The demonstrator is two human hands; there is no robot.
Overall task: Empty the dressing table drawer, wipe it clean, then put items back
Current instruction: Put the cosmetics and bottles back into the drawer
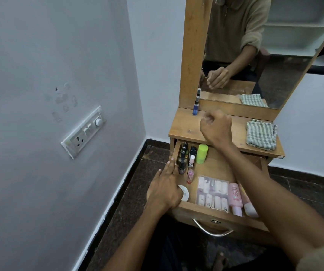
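While the drawer (214, 169) stands pulled out and full, the left hand (166, 189) lies flat-fingered on its near-left corner, fingertips beside the nail-polish bottles (182, 159); these look small, glassy and slippery, best pinched at the cap. The right hand (215, 127), fingers curled and apparently empty, hovers over the tabletop (184, 126), beside the spray bottle (196, 106).

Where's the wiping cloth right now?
Head view: the checked cloth lies folded on the right end of the dressing table top, above the open drawer, right of the right hand.
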